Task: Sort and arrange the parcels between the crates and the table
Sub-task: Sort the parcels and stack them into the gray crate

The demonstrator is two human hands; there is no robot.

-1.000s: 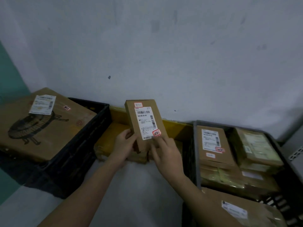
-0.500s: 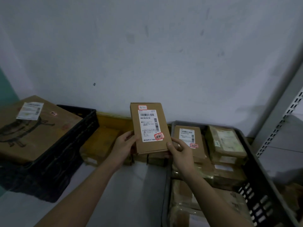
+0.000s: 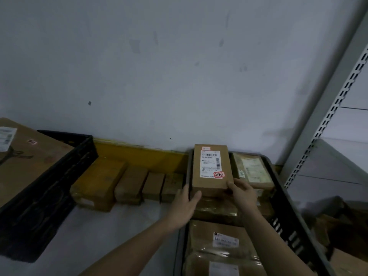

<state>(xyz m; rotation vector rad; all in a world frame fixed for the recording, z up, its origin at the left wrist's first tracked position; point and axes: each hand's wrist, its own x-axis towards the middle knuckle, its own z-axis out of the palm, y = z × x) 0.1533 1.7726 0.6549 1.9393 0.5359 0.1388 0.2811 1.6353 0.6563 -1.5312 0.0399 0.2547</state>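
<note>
A small brown parcel [image 3: 210,166] with a white barcode label and a red sticker lies flat on other parcels at the far end of the dark crate on the right [image 3: 286,212]. My left hand [image 3: 184,205] holds its near left corner, at the crate's left rim. My right hand [image 3: 244,194] grips its near right corner with the thumb on top. Beside it lies a taped parcel [image 3: 253,170], and more wrapped parcels [image 3: 221,238] fill the crate's near part. A row of brown parcels [image 3: 131,182] stands on the grey table [image 3: 111,232] against the wall.
A black crate [image 3: 49,188] at the left holds a large flat cardboard box [image 3: 25,162]. A yellow strip runs along the wall base. A slotted metal shelf upright [image 3: 326,124] rises at the right, with more cardboard on the floor below it.
Both hands have carried the labelled parcel rightwards from above the table and lowered it from upright to flat onto the parcels in the right crate. The view has swung right.
</note>
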